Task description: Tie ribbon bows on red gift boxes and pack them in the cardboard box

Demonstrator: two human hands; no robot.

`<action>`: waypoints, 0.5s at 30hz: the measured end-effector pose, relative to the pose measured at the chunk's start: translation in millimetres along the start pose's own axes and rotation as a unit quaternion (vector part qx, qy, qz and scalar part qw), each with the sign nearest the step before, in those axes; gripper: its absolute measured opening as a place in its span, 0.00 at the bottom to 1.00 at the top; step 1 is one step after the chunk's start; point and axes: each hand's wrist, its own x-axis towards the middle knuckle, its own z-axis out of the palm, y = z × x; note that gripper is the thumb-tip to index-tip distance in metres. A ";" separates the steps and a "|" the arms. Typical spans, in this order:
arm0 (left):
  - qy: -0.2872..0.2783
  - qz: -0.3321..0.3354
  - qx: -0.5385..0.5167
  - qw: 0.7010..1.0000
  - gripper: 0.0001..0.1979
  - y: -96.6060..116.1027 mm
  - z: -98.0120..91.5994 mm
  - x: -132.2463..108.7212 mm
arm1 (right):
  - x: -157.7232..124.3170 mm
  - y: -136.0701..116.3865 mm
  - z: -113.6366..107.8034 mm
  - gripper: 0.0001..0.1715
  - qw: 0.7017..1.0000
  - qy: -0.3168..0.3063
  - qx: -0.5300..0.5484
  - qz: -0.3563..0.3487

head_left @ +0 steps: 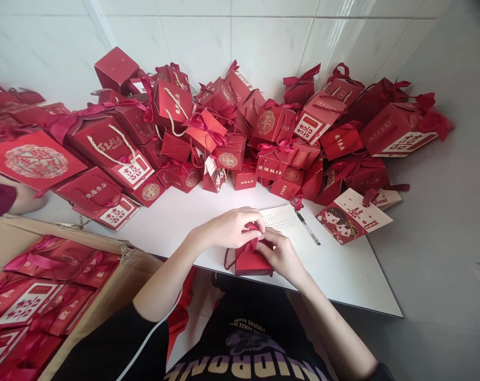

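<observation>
The red box point(252, 263) sits at the near edge of the white table point(354, 272), its long axis running left to right, roughly along that edge; a cord handle point(226, 259) loops out leftward; the ribbon point(253, 245) on top points up, pinched between nearly closed fingers of both the left hand point(240, 228) and the right hand point(282, 254).

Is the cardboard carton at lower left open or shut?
Open: the carton has no lid across it, and ribboned red boxes show inside.
</observation>
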 end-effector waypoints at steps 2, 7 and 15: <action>0.025 -0.026 -0.043 0.998 0.04 -10.9 7.5 0.7 | -1.6 0.3 0.6 0.07 1.000 0.003 0.019 0.013; 0.067 -0.061 -0.080 0.993 0.03 -35.4 31.0 -10.1 | -5.6 3.4 6.4 0.12 0.980 0.073 0.162 0.085; 0.127 -0.043 -0.040 0.990 0.06 -21.8 52.7 -35.9 | -7.6 5.3 13.4 0.08 0.981 0.126 0.131 0.063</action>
